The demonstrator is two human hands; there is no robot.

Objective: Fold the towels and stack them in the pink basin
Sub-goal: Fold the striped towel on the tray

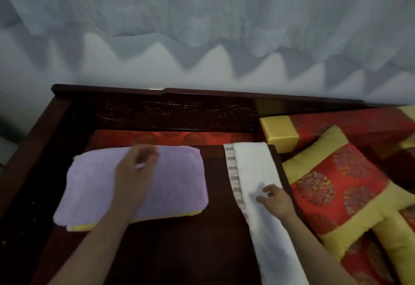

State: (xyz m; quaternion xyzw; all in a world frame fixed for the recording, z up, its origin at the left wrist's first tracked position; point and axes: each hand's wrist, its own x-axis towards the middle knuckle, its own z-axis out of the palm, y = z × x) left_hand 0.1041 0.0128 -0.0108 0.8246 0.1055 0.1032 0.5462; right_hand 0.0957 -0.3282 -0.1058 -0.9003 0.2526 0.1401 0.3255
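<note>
A lilac ribbed towel lies folded into a thick rectangle on the dark wooden seat, with a yellow towel's edge showing under its near side. My left hand rests on top of the lilac towel, blurred, fingers loosely curled. A white towel with a striped band along its left edge lies folded into a long strip to the right. My right hand rests on the white strip, fingers spread. No pink basin is in view.
The carved dark wooden backrest rises behind the towels, with a red cushion at its foot. Red and yellow cushions are piled at the right. A white curtain hangs behind the bench.
</note>
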